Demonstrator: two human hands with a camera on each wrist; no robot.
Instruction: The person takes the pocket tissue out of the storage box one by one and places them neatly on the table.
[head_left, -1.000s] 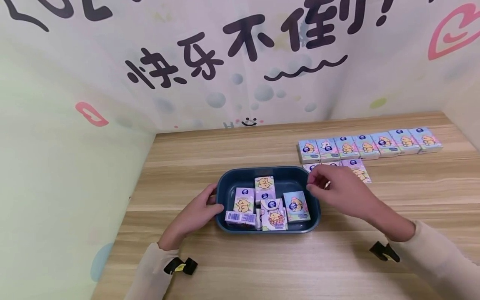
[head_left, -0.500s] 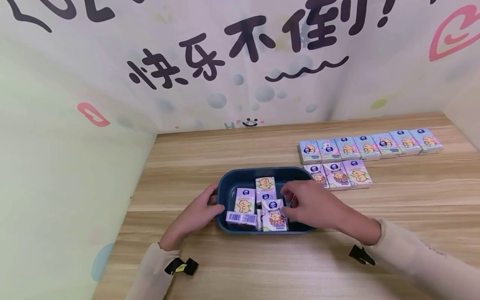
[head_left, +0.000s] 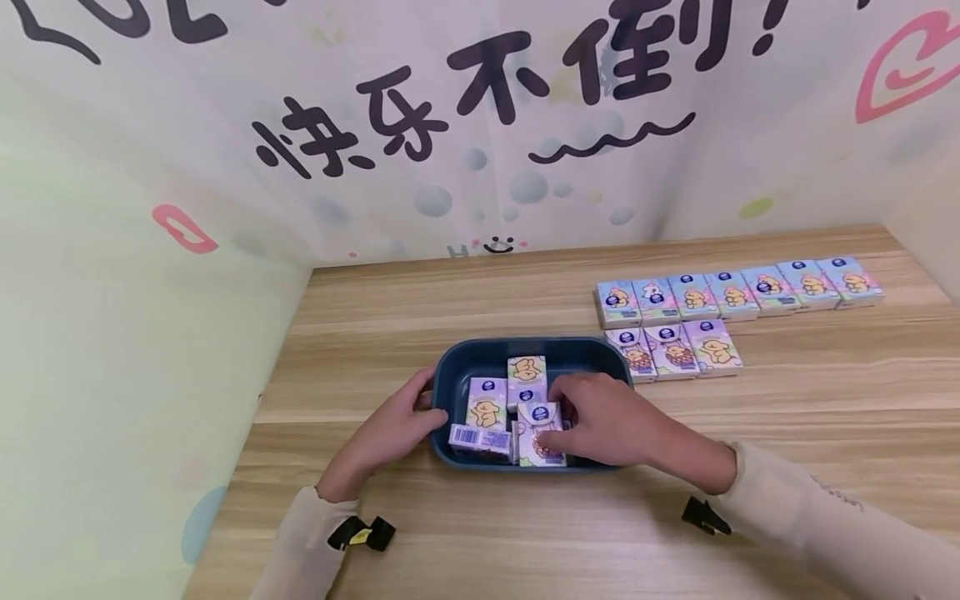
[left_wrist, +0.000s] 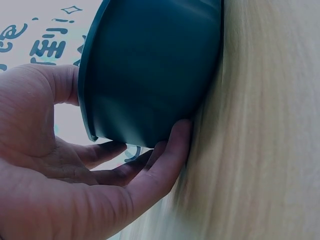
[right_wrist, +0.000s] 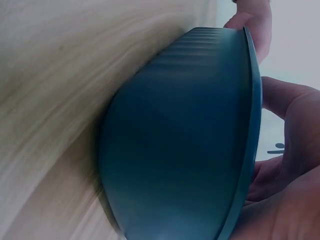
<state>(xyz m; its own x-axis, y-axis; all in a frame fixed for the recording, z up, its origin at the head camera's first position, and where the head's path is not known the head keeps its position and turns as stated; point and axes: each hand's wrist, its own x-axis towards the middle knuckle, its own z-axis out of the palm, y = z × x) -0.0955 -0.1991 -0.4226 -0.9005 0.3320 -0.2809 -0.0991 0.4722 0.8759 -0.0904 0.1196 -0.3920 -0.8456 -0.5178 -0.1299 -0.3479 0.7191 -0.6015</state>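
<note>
A dark blue plastic bin [head_left: 525, 342] stands on the table, with several small tissue packs inside. My left hand [head_left: 393, 427] holds its left end, thumb over the rim and fingers against the outer wall, as the left wrist view of the bin [left_wrist: 145, 75] shows. Reaching in from the right, my right hand [head_left: 615, 423] pinches a white-purple tissue pack [head_left: 531, 446] with a drum picture, thumb on its front. Left of that pack lie a purple pack [head_left: 486, 408] and one on its side [head_left: 480, 438]. Behind is another pack [head_left: 527, 379]. My right hand covers the bin's right part.
Several blue tissue packs [head_left: 735, 293] form a row at the table's back right. In front of them lies a shorter row of purple and white packs [head_left: 675, 352], close to the bin's right corner. A printed cloth [head_left: 480, 192] hangs behind the wooden table [head_left: 375, 308].
My right hand has moved left and down from above the bin's right rim onto the drum-picture tissue pack, which has shifted slightly. The blue pack inside is now hidden. My left hand stays put.
</note>
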